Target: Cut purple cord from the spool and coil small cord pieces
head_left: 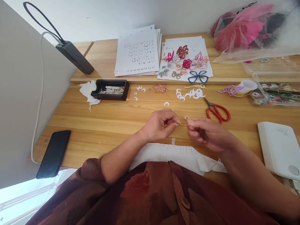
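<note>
A thin gold wire (183, 124) and a small pink coil (186, 118), held over the worktop (112, 120) left of the pliers (212, 105) and nearer the wearer. The grip of the left hand (161, 125) pinches the wire between thumb and forefinger; that of the right hand (208, 132) grasps its other end, with the coil at the fingertips, apparently on the wire. For good work the wire should probably be kept lightly taut, with one pinch near the coil so that it does not unwind and the turns do not kink.

Just left of the pliers' tips lie white crescents (193, 93); farther left, finished coils (161, 89), then a black tray (110, 97) of beads. Beyond the pliers, flowers (187, 64) lie on paper; to their right, a power bank (273, 147) stands nearer the wearer.

Writing: the power bank's display seems to show 35, inverted; the small marks beside it are illegible. Sheets (138, 70) far left of and beyond the pliers bear crescent outlines, with no legible words. No brand can be read.
</note>
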The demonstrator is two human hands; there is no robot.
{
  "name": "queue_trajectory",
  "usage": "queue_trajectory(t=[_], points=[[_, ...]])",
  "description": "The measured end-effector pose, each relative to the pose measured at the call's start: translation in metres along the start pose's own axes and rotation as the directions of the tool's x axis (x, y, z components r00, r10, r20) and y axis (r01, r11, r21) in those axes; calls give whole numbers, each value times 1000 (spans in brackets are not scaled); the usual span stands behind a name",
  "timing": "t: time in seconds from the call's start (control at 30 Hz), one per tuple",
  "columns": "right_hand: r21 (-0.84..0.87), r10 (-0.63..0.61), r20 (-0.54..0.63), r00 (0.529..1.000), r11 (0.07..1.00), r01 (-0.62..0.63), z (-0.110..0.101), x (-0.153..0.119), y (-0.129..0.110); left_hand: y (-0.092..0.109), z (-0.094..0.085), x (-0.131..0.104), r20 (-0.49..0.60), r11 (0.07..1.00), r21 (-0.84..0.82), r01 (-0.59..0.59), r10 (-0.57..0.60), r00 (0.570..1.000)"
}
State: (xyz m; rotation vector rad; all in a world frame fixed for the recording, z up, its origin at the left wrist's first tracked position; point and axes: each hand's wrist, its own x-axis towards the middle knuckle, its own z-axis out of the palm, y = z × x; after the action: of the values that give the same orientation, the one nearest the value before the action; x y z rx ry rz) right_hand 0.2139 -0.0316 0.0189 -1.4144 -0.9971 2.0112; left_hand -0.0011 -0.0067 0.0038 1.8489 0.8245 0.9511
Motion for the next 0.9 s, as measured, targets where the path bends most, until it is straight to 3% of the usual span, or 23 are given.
queue_trajectory(t=[0.07, 0.1, 0.17, 0.23, 0.3, 0.37, 0.43, 0.5, 0.53, 0.6, 0.67, 0.77, 0.83, 0.9], points=[[128, 110, 69, 992, 985, -118, -1, 1, -2, 1, 0, 0, 2, 999, 22, -41, 41, 999], [144, 111, 72, 991, 982, -120, -2, 2, -2, 1, -1, 0, -5, 999, 20, -34, 34, 999], [105, 24, 23, 999, 994, -26, -3, 2, 0, 0, -2, 1, -27, 999, -20, 28, -28, 999], [-23, -182, -65, 981, 983, 181, -4, 2, 2, -1, -3, 2, -34, 989, -89, 121, -124, 992], [-249, -453, -128, 882, 876, 413, -4, 1, 4, -2, -3, 3, -22, 967, -150, 206, -211, 977], [-524, -687, -115, 717, 656, 544, -3, 0, 5, -2, -3, 4, -1, 946, -181, 268, -273, 962], [-721, -816, -48, 576, 428, 546, -1, 0, 7, -1, -3, 4, 21, 932, -197, 305, -307, 951], [-806, -856, -8, 517, 312, 503, 0, -1, 9, 0, -3, 4, 31, 925, -210, 317, -318, 948], [-821, -851, -15, 525, 310, 480, 1, -1, 10, 0, -2, 4, 28, 924, -217, 315, -317, 948], [-803, -797, -73, 599, 403, 438, 2, -1, 10, 1, -2, 4, 14, 927, -225, 300, -304, 952], [-683, -663, -148, 734, 605, 409, 2, 0, 10, 0, -1, 3, -10, 939, -217, 268, -277, 961], [-311, -311, -145, 939, 915, 255, 1, 3, 8, -2, 0, 3, -40, 957, -178, 230, -241, 970], [-120, -126, -89, 988, 986, 115, 0, 5, 6, -3, 0, 3, -21, 947, -185, 263, -272, 962], [-45, -90, -77, 993, 995, 86, 0, 7, 5, -5, -2, 4, 20, 908, -247, 337, -343, 939]])
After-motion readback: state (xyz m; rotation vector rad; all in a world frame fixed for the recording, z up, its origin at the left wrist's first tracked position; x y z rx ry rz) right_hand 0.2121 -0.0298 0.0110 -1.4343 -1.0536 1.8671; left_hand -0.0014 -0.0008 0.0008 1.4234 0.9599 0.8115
